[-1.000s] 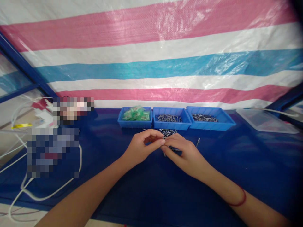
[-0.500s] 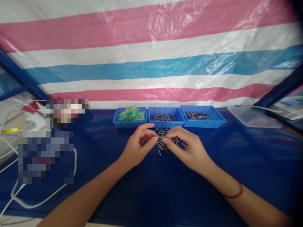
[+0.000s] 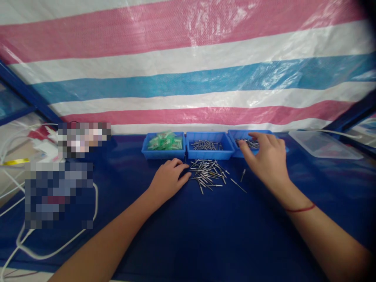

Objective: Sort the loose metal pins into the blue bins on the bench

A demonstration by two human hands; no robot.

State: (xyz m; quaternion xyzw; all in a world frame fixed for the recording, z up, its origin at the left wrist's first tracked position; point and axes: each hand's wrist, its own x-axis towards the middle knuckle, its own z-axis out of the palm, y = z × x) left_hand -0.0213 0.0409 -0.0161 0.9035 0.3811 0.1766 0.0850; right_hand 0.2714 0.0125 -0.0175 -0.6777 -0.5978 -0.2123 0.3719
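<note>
A loose pile of silver blind rivets (image 3: 207, 172) lies on the dark blue tabletop, with a few strays at its right side. My left hand (image 3: 169, 180) rests at the pile's left edge, thumb and fingers apart, nothing visible in it. Over the front of the right blue bin (image 3: 235, 150) hovers my right hand (image 3: 267, 160), thumb spread from the fingers and no item seen between them. That bin holds darker metal pieces, partly hidden by the hand. In the middle blue bin (image 3: 210, 154) are more rivets. Green packets (image 3: 165, 141) fill the left blue bin (image 3: 148, 153).
A translucent plastic lid (image 3: 324, 145) lies at the far right. White cables (image 3: 95, 207) and a blurred-out object stand on the left. Behind the bins hangs a striped plastic sheet (image 3: 188, 86), with blue frame posts at both sides.
My hands have parted from a pinch together above the pile. The right one moved right and away to the right bin; the left lowered beside the pile. Rivets lie more spread to the right.
</note>
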